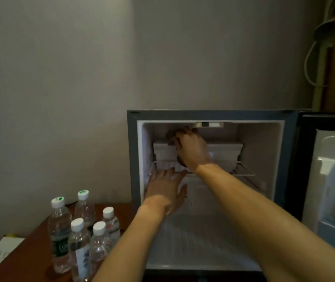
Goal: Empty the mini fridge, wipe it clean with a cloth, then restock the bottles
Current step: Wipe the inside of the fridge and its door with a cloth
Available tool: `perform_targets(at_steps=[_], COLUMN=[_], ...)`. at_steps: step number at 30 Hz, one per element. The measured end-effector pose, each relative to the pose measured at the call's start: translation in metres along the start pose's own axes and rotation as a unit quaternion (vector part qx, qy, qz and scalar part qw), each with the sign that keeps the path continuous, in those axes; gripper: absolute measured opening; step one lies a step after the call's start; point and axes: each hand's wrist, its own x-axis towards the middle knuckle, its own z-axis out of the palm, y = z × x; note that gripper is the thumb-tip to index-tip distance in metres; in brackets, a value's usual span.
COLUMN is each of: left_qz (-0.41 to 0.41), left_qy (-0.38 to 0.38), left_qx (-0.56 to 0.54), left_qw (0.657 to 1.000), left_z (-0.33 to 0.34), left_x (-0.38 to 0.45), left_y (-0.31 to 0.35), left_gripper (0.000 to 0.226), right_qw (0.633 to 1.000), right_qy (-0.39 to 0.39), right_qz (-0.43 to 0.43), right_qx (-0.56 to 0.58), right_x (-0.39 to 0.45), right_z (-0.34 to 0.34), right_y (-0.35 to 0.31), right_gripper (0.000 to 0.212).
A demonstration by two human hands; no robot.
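The mini fridge (209, 116) stands open at centre-right of the frame. Inside, the right hand (191, 148) presses a dark cloth (171, 135) against the upper back wall, fingers curled over it. The left hand (165, 188) lies flat, fingers spread, steadying the wire shelf (244, 169). Best to wipe in overlapping strokes while holding that shelf firm. Five water bottles (79, 247) wait on the reddish wooden desk (26, 259) at lower left, below a plain grey wall (61, 78).
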Motion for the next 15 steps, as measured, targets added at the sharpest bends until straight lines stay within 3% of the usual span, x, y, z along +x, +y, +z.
perform_targets(at_steps=[6,15], left_qz=[-0.004,-0.01], left_qy=[0.008,0.016], left_qx=[-0.003,-0.004], left_qw=[1.0,1.0], left_z=[0.001,-0.002], left_x=[0.002,0.0], left_y=[-0.001,0.001], left_gripper=[0.054,0.051], right_qw=[0.995,0.99], right_qy=[-0.058,-0.09], right_qz=[-0.061,-0.077], right_qx=[-0.044,-0.076], right_x=[0.027,0.005], right_z=[0.046,0.04], right_y=[-0.03,-0.01], right_gripper=[0.028,0.037])
